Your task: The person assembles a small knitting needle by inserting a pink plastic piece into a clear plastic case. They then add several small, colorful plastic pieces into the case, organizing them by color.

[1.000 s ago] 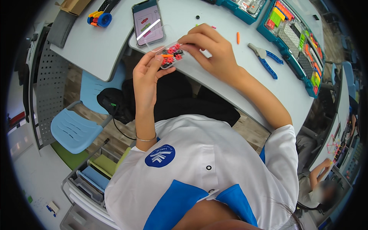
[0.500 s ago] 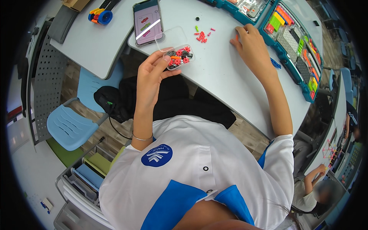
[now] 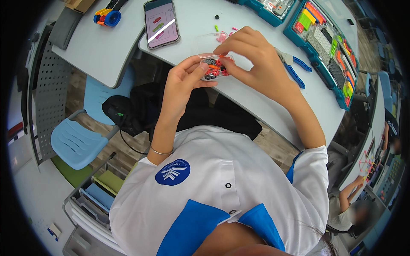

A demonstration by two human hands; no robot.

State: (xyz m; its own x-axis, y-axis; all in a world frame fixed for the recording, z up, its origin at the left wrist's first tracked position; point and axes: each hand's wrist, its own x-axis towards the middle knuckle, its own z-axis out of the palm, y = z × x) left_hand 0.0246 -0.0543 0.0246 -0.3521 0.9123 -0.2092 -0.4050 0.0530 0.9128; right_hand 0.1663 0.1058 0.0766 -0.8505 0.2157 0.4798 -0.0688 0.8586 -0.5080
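Note:
My left hand [image 3: 181,83] grips a small clear plastic box [image 3: 210,78] of red gears, black and grey round parts and an orange piece, thumb at its near side. Over the box's right side hangs my right hand [image 3: 256,62], its thumb and fingers pinched on a small orange piece [image 3: 221,56] at the rim. The box's clear lid stands up behind it, hard to make out. Just beyond lie small pink pins [image 3: 221,37], partly seen through the lid, with a green pin [image 3: 216,28] and a black ring [image 3: 217,17].
Blue-handled pliers [image 3: 294,71] lie right of my right hand. A lit phone [image 3: 161,25] rests at the table's left edge. An open teal case [image 3: 318,59] of coloured parts stands at the right. A blue-wheeled model [image 3: 109,18] sits on the left table. Another person works far right.
My right hand has come left from beside the case to the box, carrying the orange piece and uncovering the pliers. My left hand and the box have shifted slightly right and nearer.

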